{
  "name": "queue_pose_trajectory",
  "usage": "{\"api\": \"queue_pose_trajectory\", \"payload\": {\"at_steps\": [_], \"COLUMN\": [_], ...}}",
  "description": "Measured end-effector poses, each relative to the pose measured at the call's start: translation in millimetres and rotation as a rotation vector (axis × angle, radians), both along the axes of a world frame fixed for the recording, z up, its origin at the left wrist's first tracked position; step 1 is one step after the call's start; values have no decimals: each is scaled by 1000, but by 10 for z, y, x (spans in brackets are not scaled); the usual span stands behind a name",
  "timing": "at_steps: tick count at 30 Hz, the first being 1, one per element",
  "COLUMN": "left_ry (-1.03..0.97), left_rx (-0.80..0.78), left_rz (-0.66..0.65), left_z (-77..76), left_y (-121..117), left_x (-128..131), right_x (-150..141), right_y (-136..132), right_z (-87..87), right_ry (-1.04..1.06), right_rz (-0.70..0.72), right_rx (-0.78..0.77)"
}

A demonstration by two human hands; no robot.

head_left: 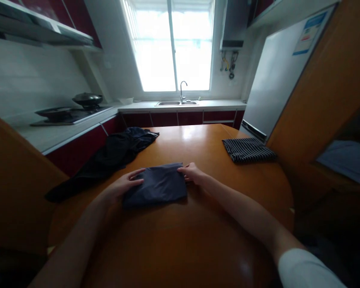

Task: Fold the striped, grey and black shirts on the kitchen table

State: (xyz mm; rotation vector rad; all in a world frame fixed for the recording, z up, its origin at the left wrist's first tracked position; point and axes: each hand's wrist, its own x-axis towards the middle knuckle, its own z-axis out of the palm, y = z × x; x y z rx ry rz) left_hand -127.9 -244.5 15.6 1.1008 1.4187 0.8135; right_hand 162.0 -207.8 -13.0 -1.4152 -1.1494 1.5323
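Note:
A folded dark grey-blue cloth (157,185) lies in the middle of an orange wooden table (198,152). My left hand (124,184) rests on its left edge with the fingers stretched flat over the fabric. My right hand (192,173) touches its upper right corner, fingers curled and pinching the cloth's edge.
A rumpled black garment (114,154) hangs off the table's left side. A folded striped cloth (247,149) lies at the right edge. Behind are a counter with a stove and wok (87,99), a sink (176,103) under the window, and a white refrigerator (276,76).

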Motion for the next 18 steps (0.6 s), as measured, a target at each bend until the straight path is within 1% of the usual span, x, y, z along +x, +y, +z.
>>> {"api": "queue_pose_trajectory", "payload": {"at_steps": [3, 5, 9, 13, 18], "left_ry": [87, 132, 202, 237, 134], "left_rx": [37, 91, 198, 254, 223], "left_rz": [-8, -34, -108, -153, -211], "left_z": [-33, -56, -100, -130, -117], "left_y": [19, 24, 9, 6, 65], "left_x": [-7, -14, 42, 229, 561], "right_x": [-23, -27, 77, 367, 809], "right_y": [33, 53, 83, 81, -17], "right_z": [-41, -55, -34, -32, -72], "right_ry": [7, 7, -6, -41, -104], "right_rz": [-37, -56, -58, -48, -44], "right_rx": [4, 12, 26, 29, 15]}}
